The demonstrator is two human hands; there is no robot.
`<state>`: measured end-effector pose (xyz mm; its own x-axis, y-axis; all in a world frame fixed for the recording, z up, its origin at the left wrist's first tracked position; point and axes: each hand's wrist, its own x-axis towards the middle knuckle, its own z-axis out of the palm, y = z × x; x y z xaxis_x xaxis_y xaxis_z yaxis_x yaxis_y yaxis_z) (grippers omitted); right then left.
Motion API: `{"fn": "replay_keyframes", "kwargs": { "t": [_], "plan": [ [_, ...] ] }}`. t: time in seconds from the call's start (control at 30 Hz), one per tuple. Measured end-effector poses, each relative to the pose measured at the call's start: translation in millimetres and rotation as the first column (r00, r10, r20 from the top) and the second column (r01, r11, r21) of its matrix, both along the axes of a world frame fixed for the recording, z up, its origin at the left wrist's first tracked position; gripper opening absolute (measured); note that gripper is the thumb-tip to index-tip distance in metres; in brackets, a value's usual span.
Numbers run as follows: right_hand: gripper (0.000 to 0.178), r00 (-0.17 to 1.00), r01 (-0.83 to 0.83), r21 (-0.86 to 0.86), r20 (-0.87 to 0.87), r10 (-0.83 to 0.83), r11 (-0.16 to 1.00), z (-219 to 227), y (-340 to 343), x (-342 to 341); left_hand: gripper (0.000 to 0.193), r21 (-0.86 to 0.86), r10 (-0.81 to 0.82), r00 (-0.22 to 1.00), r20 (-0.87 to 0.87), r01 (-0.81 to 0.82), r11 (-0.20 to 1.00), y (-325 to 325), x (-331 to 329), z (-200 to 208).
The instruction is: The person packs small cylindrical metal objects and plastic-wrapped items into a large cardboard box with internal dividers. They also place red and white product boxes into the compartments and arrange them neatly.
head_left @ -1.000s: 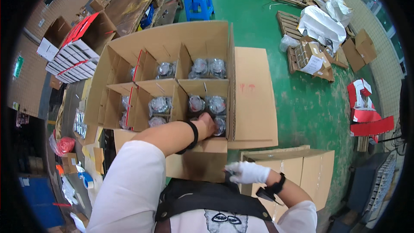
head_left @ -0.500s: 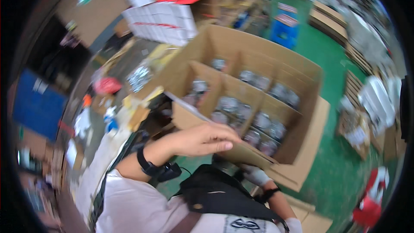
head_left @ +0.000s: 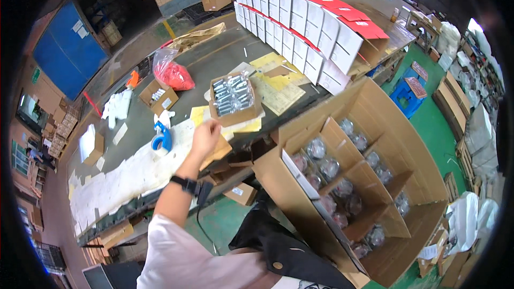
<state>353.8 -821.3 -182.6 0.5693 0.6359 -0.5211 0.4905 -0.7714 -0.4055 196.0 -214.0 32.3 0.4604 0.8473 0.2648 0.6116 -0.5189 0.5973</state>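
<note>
My left hand (head_left: 206, 138) reaches over the workbench, its fingers curled together at the near-left corner of a small cardboard box (head_left: 235, 115). Whether anything is between the fingers is hidden. Metal bolt-like parts in clear plastic bags (head_left: 233, 93) fill that small box. In front of me, to the right, stands a large open carton (head_left: 428, 235) with cardboard dividers. Several rounded, clear-wrapped items (head_left: 329, 167) sit in its compartments. My right hand is out of view.
On the bench lie a blue tape dispenser (head_left: 161, 139), a red plastic bag (head_left: 176, 74), a small open box (head_left: 158, 98) and white gloves (head_left: 116, 108). Rows of white boxes (head_left: 292, 13) with red tops line its far side. Blue stools (head_left: 408, 96) stand beyond the carton.
My view has swung left toward the bench, so the carton now sits farther right. My left hand has gone from above the carton's near flap to the small box. My right hand has left view.
</note>
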Motion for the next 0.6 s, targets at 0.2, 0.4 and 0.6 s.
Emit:
{"fn": "replay_keyframes", "kwargs": {
  "t": [0.2, 0.4, 0.6],
  "plan": [
    [0.027, 0.881, 0.286, -0.011, -0.39, -0.268, 0.958, 184, 134, -4, 0.041, -0.095, -0.116, 0.834, -0.539, 0.077, 0.992, 194, 64, -8],
    [0.022, 0.641, 0.508, -0.031, -0.655, -0.401, 0.861, 415, 215, 50, 0.059, -0.093, -0.097, 0.748, -0.656, 0.048, 0.994, 208, 75, -16],
    [0.023, 0.97, -0.026, 0.376, -0.213, 0.114, 0.926, 518, 419, 128, 0.05, 0.098, -0.183, 0.954, -0.237, 0.21, 0.973, 232, 111, -19]
  ]
}}
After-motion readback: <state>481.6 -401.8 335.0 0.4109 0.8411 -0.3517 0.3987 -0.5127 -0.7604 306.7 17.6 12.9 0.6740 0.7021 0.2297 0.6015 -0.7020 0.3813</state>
